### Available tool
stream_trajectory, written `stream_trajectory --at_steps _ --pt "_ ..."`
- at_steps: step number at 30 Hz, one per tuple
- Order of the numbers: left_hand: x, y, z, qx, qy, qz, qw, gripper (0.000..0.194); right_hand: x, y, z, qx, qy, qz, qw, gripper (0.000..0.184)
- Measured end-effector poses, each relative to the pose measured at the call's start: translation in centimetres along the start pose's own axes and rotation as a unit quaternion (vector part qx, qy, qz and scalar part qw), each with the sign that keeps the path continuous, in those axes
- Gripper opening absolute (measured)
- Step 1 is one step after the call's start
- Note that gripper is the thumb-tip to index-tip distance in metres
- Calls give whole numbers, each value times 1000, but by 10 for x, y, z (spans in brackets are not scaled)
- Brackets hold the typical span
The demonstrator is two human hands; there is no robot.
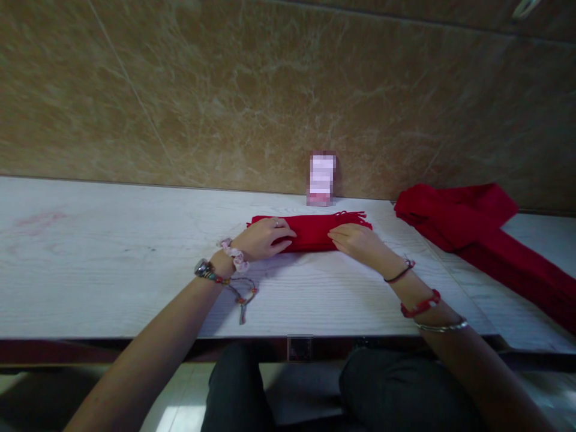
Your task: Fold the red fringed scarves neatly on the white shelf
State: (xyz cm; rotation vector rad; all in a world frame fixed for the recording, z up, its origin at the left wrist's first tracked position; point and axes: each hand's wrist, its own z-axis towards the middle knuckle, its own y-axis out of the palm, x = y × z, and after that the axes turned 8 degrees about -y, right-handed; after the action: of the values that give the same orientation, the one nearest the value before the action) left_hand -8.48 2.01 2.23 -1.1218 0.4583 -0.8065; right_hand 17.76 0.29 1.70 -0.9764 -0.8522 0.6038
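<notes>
Resting the left hand (pixel 257 240), with fingers (pixel 283 232) slightly spread, and right hand (pixel 357 243), with fingertips together, any pinch on cloth impossible to tell, on a scarf (pixel 310 233) apparently already folded compact on the bench (pixel 112 264), near a loose, seemingly unfolded red cloth (pixel 463 222).

The scarf (pixel 311 233) is plain red, folded into a narrow strip and lying flat, one end beneath the left hand (pixel 263 238), the other beneath the right hand (pixel 360 243), fringe (pixel 357 215) straggling just beyond the latter.
</notes>
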Motion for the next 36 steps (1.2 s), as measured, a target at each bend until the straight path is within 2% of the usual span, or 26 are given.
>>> stream_trajectory --at_steps 4,9,11,16,20,24,29,36 --pt "1 0 0 -10 -11 6 1000 22 -1 2 1 -4 16 1 1000 21" --pt "3 -1 -1 19 -11 -15 1000 18 0 4 1 62 88 35 994 23" --pt "3 -2 -1 24 -7 -30 999 18 0 5 0 70 87 49 993 22" --pt "1 -4 -1 -19 18 -54 998 17 2 9 -2 16 32 40 999 19" --pt "0 -6 0 -33 27 -58 997 16 3 8 -5 -6 15 6 1000 20" --pt "0 -8 0 -57 23 -46 997 16 3 5 -7 -3 22 -23 999 21" --pt "2 -9 0 -46 6 -34 998 18 4 2 -5 1 31 -29 999 25" --pt "8 -7 1 -75 36 10 997 18 -3 0 -3 -25 58 1 998 26"
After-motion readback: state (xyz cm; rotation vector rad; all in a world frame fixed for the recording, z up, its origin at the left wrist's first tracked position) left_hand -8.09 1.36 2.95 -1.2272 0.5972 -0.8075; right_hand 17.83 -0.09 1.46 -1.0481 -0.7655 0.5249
